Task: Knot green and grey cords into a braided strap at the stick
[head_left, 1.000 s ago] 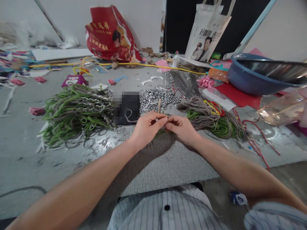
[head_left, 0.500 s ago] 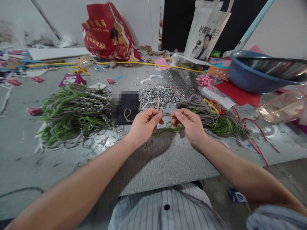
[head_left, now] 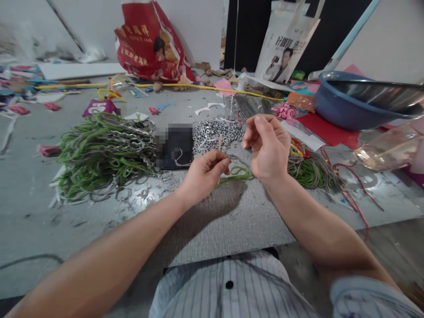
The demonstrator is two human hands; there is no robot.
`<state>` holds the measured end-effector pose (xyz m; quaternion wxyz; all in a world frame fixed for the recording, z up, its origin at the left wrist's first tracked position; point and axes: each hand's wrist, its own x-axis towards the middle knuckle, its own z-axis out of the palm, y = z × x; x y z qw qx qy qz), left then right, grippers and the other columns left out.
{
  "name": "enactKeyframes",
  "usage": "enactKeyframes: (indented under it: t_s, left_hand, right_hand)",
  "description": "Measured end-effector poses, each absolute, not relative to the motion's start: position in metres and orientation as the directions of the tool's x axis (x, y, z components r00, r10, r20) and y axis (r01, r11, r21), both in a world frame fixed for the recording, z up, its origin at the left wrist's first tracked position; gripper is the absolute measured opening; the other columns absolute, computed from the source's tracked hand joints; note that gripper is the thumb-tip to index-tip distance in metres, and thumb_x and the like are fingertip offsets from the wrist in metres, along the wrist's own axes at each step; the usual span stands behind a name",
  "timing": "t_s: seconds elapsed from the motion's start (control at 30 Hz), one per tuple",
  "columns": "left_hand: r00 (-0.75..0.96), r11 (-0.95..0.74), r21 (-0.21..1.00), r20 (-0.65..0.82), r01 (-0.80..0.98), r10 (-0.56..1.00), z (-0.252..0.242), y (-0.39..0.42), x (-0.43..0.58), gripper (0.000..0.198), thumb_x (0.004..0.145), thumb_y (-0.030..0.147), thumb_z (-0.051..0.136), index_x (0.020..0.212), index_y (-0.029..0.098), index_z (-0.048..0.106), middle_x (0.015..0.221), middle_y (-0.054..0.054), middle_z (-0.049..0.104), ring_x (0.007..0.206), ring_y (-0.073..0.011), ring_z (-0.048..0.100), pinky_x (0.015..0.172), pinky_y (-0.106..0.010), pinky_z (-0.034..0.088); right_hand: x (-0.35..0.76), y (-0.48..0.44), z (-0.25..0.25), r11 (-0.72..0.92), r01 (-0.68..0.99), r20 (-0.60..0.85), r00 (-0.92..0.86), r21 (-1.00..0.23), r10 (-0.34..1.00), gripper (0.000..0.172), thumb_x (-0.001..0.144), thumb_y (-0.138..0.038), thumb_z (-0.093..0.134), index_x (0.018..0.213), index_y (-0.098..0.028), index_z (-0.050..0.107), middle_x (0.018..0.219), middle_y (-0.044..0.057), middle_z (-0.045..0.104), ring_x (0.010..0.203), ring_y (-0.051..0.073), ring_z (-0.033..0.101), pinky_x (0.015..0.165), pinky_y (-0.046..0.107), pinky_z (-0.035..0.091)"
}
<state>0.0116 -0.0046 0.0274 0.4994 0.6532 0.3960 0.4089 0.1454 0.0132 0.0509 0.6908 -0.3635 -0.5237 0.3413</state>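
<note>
My left hand (head_left: 210,170) is closed in a pinch over the near middle of the table. From its fingertips a thin grey cord (head_left: 241,160) runs right, passing behind my right wrist. A green cord (head_left: 240,173) lies looped just below it. A thin wooden stick (head_left: 220,140) stands up behind the left fingers; whether they hold it I cannot tell. My right hand (head_left: 269,143) is raised with curled fingers, thumb against the index finger; anything within is hidden. Beyond both hands lies a pile of small metal rings or nuts (head_left: 217,130).
Left is a heap of green and grey cords with chains (head_left: 102,154), beside a dark flat case (head_left: 177,148). More cords (head_left: 313,170) lie right, near a blue basin (head_left: 351,106). A red bag (head_left: 150,48) and a white bag (head_left: 281,44) stand behind. A thin white line (head_left: 236,39) runs upright.
My right hand has lifted up and right, away from my left hand, and its wrist has turned. My left hand stays nearly in place. The thin upright white line has appeared.
</note>
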Motion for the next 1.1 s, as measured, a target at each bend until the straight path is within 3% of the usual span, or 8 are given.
enactKeyframes:
  t_s: [0.1,0.33,0.43,0.6,0.93,1.1]
  left_hand:
    - [0.364,-0.192,0.976,0.143,0.101,0.920,0.027,-0.005,0.011,0.013,0.081,0.026,0.049,0.072,0.016,0.051,0.060,0.002,0.055,0.042,-0.0033,0.039,0.039,-0.017,0.031]
    - [0.384,-0.174,0.982,0.131,0.079,0.914,0.026,-0.005,0.011,0.015,0.080,0.029,0.050,0.074,0.016,0.051,0.060,0.002,0.055,0.042,-0.0038,0.037,0.039,-0.018,0.030]
    - [0.403,-0.154,0.987,0.118,0.056,0.908,0.028,-0.006,0.011,0.014,0.080,0.028,0.049,0.073,0.016,0.050,0.059,0.002,0.053,0.041,-0.0037,0.037,0.039,-0.018,0.030]
    - [0.509,-0.092,0.994,0.051,0.055,0.859,0.029,-0.005,0.010,0.017,0.081,0.028,0.048,0.068,0.016,0.049,0.056,0.004,0.050,0.041,-0.0042,0.039,0.040,-0.019,0.032]
    - [0.693,0.123,0.988,-0.151,0.091,0.705,0.021,0.008,0.004,0.018,0.074,0.031,0.057,0.069,0.014,0.060,0.060,0.001,0.061,0.039,-0.0037,0.043,0.040,-0.018,0.034]
    - [0.743,0.269,0.962,-0.147,-0.046,0.653,0.028,0.007,0.001,0.022,0.067,0.037,0.065,0.070,0.016,0.061,0.063,-0.003,0.066,0.041,-0.0061,0.048,0.040,-0.019,0.038]
  right_hand:
    - [0.140,0.027,0.061,0.532,-0.027,0.515,0.218,-0.846,0.829,0.029,0.084,-0.048,0.042,0.074,-0.023,0.051,0.060,-0.004,0.046,0.052,0.006,0.048,0.047,0.020,0.036]
    - [0.138,0.038,0.073,0.566,-0.063,0.543,0.216,-0.822,0.812,0.025,0.086,-0.048,0.040,0.076,-0.025,0.042,0.057,-0.007,0.037,0.042,0.004,0.037,0.042,0.020,0.031]
    - [0.144,0.028,0.057,0.498,-0.138,0.485,0.119,-0.856,0.867,0.022,0.080,-0.047,0.050,0.081,-0.025,0.044,0.060,-0.007,0.042,0.040,0.004,0.038,0.038,0.021,0.030]
    - [0.154,0.012,0.033,0.306,-0.052,0.310,-0.176,-0.951,0.934,0.027,0.074,-0.048,0.058,0.076,-0.022,0.053,0.051,-0.007,0.045,0.042,0.005,0.039,0.041,0.020,0.034]
    - [0.163,0.013,0.022,0.103,-0.160,0.124,-0.129,-0.982,0.984,0.025,0.067,-0.042,0.066,0.070,-0.019,0.058,0.052,-0.007,0.051,0.042,0.004,0.042,0.040,0.018,0.035]
    - [0.173,0.009,0.025,-0.043,-0.262,0.007,-0.189,-0.964,0.982,0.027,0.064,-0.040,0.069,0.070,-0.020,0.053,0.054,-0.008,0.050,0.040,0.003,0.040,0.040,0.019,0.036]
